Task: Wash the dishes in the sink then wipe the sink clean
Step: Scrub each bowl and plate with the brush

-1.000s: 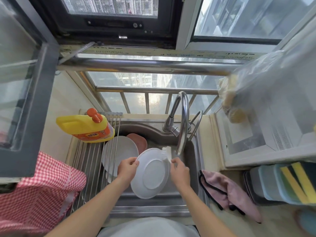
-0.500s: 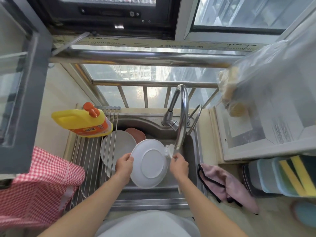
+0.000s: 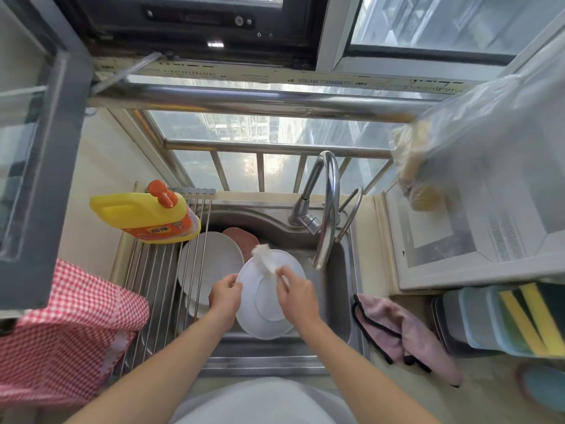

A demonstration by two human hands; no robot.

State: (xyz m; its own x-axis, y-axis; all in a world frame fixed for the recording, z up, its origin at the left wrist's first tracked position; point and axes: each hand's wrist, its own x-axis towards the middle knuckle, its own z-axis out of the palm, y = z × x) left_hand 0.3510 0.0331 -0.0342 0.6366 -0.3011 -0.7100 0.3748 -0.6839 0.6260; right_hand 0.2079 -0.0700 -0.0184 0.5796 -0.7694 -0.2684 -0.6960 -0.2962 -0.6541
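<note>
My right hand (image 3: 295, 296) has carried the white scrubbing cloth (image 3: 265, 261) from the plate's right edge, under the tap, up across its back to the far rim, so the scrub now covers the underside; I judge this plate is mid-wash, not yet rinsed. My right fingers are curled and pinching that cloth. My left hand (image 3: 225, 293) keeps its hold on the near-left rim, thumb and fingers clamped on the edge, and the round white plate (image 3: 269, 313) stands tilted over the stainless steel sink (image 3: 342, 304), between my two hands.

Counting, largest first: one sink; one steel roll-up drying rack (image 3: 156, 289) to the left of my left hand; one yellow detergent jug with an orange cap (image 3: 143, 217) lying on the rack's far end; one curved steel tap (image 3: 327, 206) beyond my right fingers; one pink cloth with dark trim (image 3: 406, 332) to the right of my right hand.

Three dishes: the plate I hold, one more white plate (image 3: 211, 258) leaning just beyond my left fingers, and one reddish-brown dish (image 3: 243, 240) behind it. So I judge two remain, then the sink wipe.
</note>
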